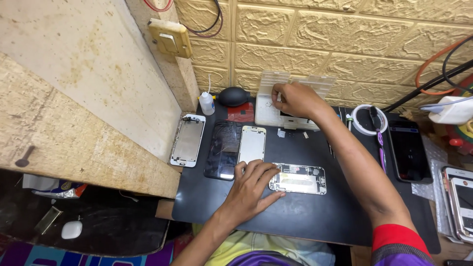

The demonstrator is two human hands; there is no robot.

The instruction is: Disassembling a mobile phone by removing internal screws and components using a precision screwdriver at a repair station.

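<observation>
The left hand [253,184] lies spread, fingers resting on the near end of an opened phone chassis [298,179] on the dark surface [305,216]. The right hand [295,100] reaches far back, fingertips pinched inside a clear plastic parts box [268,114]; what they pinch is too small to tell. Left of the chassis lie a white metal plate [252,144], a cracked black screen [224,150] and a white frame [187,140].

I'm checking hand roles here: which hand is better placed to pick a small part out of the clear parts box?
Right. The right hand already reaches into the parts box, while the left hand rests on the opened phone.
</observation>
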